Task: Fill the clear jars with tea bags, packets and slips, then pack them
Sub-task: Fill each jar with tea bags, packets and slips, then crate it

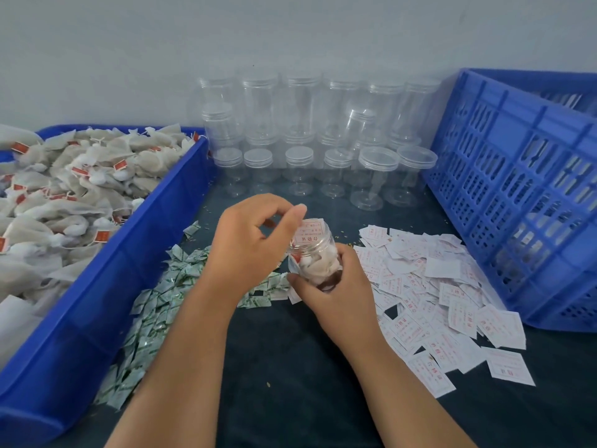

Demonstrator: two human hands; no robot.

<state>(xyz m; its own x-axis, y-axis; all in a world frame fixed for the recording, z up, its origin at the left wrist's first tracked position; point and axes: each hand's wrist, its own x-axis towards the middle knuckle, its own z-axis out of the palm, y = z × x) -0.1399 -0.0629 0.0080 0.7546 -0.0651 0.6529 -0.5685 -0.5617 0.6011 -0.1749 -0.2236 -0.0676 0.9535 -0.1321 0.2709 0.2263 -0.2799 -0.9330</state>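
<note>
Clear jar at frame centre, gripped from below by right hand, mouth tilted up-left. Left hand directly above, fingertips pinching slip at the opening; push goes down along jar axis.

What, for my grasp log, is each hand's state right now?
Left hand: fingers curled at the slip; grip cannot be told.
Right hand: holds the jar.

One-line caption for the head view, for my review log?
Right hand grips a jar of tea bags while the left hand touches a slip in its mouth.
</note>
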